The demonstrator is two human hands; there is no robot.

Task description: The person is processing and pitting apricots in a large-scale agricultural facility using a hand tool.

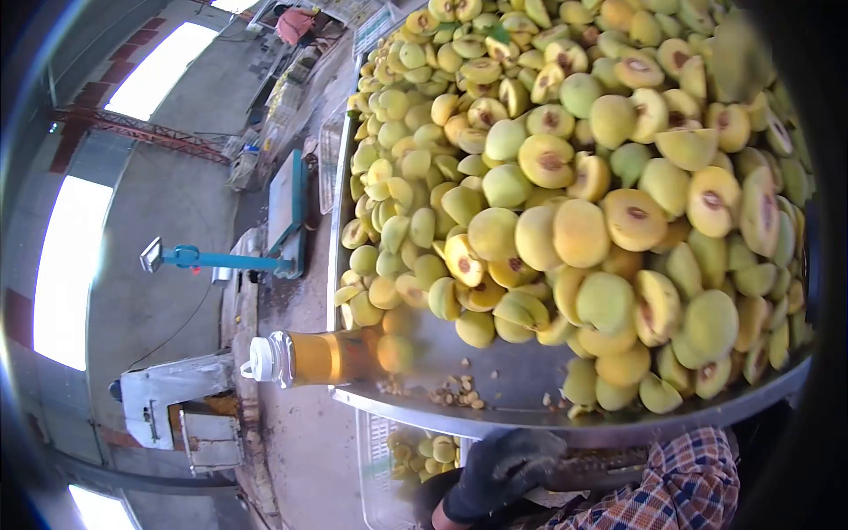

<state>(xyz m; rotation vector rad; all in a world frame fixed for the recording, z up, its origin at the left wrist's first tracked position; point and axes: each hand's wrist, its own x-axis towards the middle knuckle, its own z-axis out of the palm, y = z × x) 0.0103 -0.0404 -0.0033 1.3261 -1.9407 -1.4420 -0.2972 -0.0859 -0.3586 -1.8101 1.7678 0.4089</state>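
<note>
A large heap of halved yellow-green peaches (565, 203), many showing red pit hollows, covers a metal table (495, 402). The whole view is tilted sideways. At the bottom, below the table's rim, my right hand (499, 468) wears a dark glove, with a plaid sleeve (689, 481) behind it. The gloved fingers are curled close to the underside of the rim, and I cannot tell whether they grip anything. My left hand is out of sight. A few peach pits and scraps (455, 391) lie on the bare metal near the rim.
A bottle of orange liquid with a white cap (305, 358) sits at the table's edge. A crate of peaches (424, 450) lies below the table. A blue platform scale (287, 212) stands on the floor beyond. A person in red (296, 22) is far off.
</note>
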